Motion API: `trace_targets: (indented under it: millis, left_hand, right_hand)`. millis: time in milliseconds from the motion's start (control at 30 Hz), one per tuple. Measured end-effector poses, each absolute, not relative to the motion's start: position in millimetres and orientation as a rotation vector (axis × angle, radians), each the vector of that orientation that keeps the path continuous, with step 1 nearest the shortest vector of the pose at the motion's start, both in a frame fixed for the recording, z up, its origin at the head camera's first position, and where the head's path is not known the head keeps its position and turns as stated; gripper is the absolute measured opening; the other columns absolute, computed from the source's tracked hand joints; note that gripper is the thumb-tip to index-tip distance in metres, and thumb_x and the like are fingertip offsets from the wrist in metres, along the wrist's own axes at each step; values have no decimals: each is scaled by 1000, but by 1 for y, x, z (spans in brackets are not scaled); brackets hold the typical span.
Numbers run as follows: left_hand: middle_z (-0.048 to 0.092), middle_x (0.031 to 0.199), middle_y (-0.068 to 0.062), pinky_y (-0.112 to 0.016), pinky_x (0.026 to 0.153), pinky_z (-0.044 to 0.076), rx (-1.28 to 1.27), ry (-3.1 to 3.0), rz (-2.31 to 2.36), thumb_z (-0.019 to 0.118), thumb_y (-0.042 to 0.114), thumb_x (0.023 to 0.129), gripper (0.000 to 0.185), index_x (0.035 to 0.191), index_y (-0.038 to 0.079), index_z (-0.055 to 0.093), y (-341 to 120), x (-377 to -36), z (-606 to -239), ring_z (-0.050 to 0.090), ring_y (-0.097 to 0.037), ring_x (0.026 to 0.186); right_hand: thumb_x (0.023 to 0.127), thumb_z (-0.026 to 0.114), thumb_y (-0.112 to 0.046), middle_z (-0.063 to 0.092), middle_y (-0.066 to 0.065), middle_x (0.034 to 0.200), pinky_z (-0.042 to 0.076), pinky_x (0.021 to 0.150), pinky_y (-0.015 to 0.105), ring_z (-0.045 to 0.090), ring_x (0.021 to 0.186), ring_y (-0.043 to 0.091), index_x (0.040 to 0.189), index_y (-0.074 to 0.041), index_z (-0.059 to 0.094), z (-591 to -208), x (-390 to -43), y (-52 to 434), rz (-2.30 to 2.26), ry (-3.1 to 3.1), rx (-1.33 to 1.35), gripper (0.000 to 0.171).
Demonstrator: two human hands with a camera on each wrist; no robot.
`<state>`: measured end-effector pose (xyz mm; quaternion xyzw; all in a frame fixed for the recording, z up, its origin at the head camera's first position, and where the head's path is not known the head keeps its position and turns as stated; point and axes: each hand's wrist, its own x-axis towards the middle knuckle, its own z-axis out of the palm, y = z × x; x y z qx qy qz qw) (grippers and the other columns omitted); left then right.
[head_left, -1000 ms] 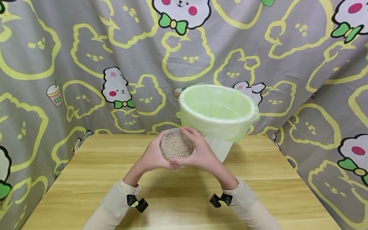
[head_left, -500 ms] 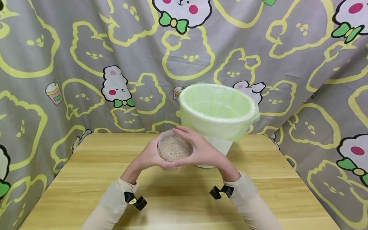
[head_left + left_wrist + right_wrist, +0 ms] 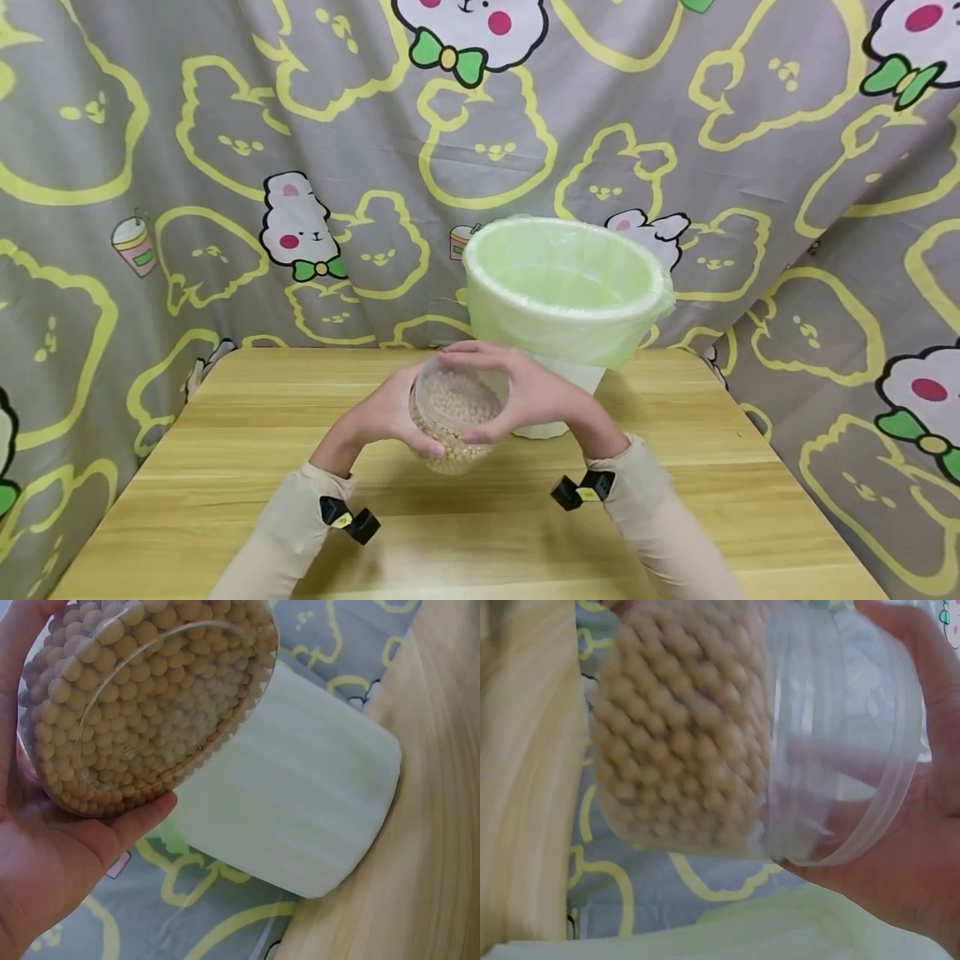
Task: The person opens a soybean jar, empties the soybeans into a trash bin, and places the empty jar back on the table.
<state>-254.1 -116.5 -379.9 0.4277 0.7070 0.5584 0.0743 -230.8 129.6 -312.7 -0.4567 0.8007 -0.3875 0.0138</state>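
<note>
Both hands hold a clear plastic jar (image 3: 456, 454) of small round beige balls above the table. My left hand (image 3: 386, 412) grips its left side, thumb across the front. In the left wrist view the jar's base (image 3: 150, 712) is tilted toward the camera, with fingers around its side. My right hand (image 3: 536, 392) curls around the upper right of the jar. The right wrist view has that hand (image 3: 900, 847) around the translucent upper part, above the level of the balls (image 3: 682, 735). Whether that part is a lid or a rim, I cannot tell.
Behind the hands to the right, a white bin (image 3: 540, 430) lined with a pale green bag (image 3: 555, 329) stands on the wooden table (image 3: 300, 400). A grey cartoon-print curtain (image 3: 352, 150) hangs at the table's back and sides.
The jar has come slightly lower and nearer, showing more of its front side. My thumbs, together at its front before, are now apart. The bin has not moved.
</note>
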Motion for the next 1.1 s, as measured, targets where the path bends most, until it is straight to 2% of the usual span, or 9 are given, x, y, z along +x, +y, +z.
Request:
trace_targets:
  millis: [167, 333, 467, 667, 800, 1100]
  left_hand:
    - [58, 133, -14, -34, 98, 56, 1267, 2140, 1664, 98, 13, 59, 105, 149, 10, 43, -119, -253, -380, 61, -25, 116]
    - [54, 142, -14, -26, 103, 51, 1241, 2224, 1712, 97, 12, 59, 105, 150, 10, 45, -133, -255, -380, 56, -20, 123]
    - [49, 148, -15, -22, 103, 49, 1192, 2240, 1800, 95, 6, 60, 102, 149, 7, 45, -149, -258, -376, 52, -16, 127]
    - [51, 146, -14, -18, 100, 48, 1085, 2357, 1891, 90, -5, 59, 101, 149, 7, 46, -172, -261, -368, 53, -13, 124]
    - [50, 146, -13, -17, 101, 48, 1020, 2384, 1946, 88, -8, 62, 99, 150, 6, 44, -180, -260, -363, 54, -13, 124]
    - [49, 146, -12, -17, 99, 50, 942, 2416, 2008, 86, -9, 64, 98, 151, 7, 44, -185, -257, -358, 53, -14, 124]
  right_hand:
    - [68, 93, -25, 49, 3, 155, 41, 117, 47, 44, 144, 21, 148, -14, 54, -303, -231, 138, -1167, 2453, -1430, 90]
    - [66, 93, -26, 49, 5, 154, 44, 114, 50, 45, 142, 22, 149, -14, 54, -295, -225, 150, -1141, 2484, -1418, 92]
    - [67, 93, -29, 47, 6, 156, 46, 111, 50, 44, 143, 24, 149, -16, 53, -292, -222, 163, -1096, 2501, -1397, 92]
    - [68, 92, -34, 48, 4, 155, 43, 112, 50, 43, 143, 25, 148, -16, 55, -292, -220, 181, -950, 2523, -1355, 90]
    - [70, 90, -39, 50, 7, 154, 41, 115, 53, 45, 142, 28, 148, -14, 55, -299, -221, 188, -806, 2514, -1334, 88]
    - [74, 86, -46, 46, 15, 155, 39, 117, 52, 42, 145, 33, 149, -8, 52, -341, -223, 189, -596, 2417, -1198, 91]
